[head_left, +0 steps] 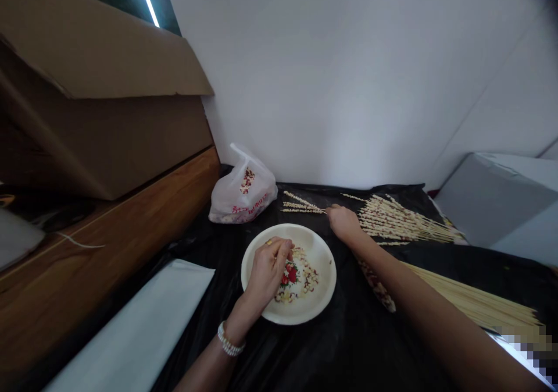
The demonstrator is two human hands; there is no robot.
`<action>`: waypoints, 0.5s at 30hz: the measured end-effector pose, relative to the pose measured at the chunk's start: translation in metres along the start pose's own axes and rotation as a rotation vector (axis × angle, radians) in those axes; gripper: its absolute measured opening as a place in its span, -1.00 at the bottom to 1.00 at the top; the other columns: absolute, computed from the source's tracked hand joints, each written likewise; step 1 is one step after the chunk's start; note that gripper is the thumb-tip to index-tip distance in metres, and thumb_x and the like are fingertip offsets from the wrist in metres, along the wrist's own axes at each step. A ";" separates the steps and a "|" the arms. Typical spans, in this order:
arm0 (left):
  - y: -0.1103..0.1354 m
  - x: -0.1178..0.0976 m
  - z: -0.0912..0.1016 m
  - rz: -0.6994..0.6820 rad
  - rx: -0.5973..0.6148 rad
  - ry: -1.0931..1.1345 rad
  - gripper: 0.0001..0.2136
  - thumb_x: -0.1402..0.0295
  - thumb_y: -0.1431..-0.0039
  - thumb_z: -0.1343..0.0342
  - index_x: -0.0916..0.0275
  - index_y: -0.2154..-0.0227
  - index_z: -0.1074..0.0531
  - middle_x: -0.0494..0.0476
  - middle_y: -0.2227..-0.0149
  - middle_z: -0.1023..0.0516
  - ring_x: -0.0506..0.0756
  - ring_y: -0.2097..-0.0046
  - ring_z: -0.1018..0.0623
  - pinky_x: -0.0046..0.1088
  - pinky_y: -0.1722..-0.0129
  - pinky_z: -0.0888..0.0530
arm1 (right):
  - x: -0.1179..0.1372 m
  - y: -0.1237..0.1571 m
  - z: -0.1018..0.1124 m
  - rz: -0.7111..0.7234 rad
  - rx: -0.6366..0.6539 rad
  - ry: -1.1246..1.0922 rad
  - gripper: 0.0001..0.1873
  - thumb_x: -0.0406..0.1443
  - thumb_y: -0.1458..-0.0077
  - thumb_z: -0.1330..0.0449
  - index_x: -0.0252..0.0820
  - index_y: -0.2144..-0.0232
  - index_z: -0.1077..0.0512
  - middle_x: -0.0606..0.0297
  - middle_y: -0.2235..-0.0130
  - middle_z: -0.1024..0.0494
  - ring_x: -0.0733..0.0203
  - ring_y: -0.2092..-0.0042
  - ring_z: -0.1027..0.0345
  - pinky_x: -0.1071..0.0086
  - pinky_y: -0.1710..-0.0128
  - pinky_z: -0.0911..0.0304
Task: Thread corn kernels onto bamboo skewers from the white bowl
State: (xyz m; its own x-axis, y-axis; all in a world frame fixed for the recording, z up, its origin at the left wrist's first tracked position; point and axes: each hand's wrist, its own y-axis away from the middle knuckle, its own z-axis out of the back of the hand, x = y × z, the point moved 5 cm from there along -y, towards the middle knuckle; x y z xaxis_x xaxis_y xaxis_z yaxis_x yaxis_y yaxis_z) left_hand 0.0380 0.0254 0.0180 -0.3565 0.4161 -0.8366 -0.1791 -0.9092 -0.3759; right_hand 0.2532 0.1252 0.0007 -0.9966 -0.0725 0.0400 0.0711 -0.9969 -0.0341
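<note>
Nearest, a beaded bracelet (229,342) is worn on the wrist of the left hand (268,270), whose fingertips are bunched narrowly over the small pale and red pieces (299,275) heaped in the white plate (325,252); whether a piece is pinched is hidden. To the right, a bundle of bare sticks (471,302) is laid under the outstretched forearm. Further out, the right hand (344,222) is set at the ends of a few loaded sticks (300,204), fingers drawn close; a firm grip cannot be told. Beside it a pile of loaded sticks (401,220) is spread. It is judged that pieces could be scattered off the plate by the wrist, or the bare sticks rolled by the forearm lying across them. Everything is laid on a creased black plastic sheet (340,345), with a white bag (244,197) at the back. A wooden ledge (108,246) and cardboard box (108,118) are seen left, a plain white wall (349,78) behind.
</note>
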 end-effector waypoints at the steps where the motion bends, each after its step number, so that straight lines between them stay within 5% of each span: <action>1: 0.000 0.001 0.000 0.006 0.000 0.005 -0.62 0.19 -0.31 0.11 0.21 0.57 -0.40 0.18 0.37 -0.53 0.16 0.21 -0.51 -0.36 0.17 -0.34 | 0.000 -0.006 -0.002 0.013 0.002 0.044 -0.65 -0.21 -0.24 -0.16 -0.22 -0.03 -0.36 0.13 -0.04 -0.43 0.09 0.05 -0.41 0.11 0.09 -0.38; 15: 0.000 0.006 -0.002 0.048 0.020 -0.002 -0.63 0.20 -0.30 0.10 0.23 0.52 -0.47 0.16 0.36 -0.55 0.15 0.25 -0.51 -0.38 0.20 -0.35 | -0.010 -0.040 -0.013 0.126 0.033 0.222 -0.64 -0.22 -0.23 -0.17 -0.25 -0.03 -0.36 0.10 -0.04 -0.43 0.08 0.05 -0.41 0.12 0.09 -0.38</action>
State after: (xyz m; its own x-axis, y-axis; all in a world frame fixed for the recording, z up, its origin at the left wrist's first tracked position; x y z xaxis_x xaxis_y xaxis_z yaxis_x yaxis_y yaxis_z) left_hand 0.0373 0.0285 0.0123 -0.3673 0.3719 -0.8525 -0.1799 -0.9277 -0.3272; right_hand 0.2598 0.1666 -0.0111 -0.9643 -0.1909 -0.1832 0.1928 -0.9812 0.0077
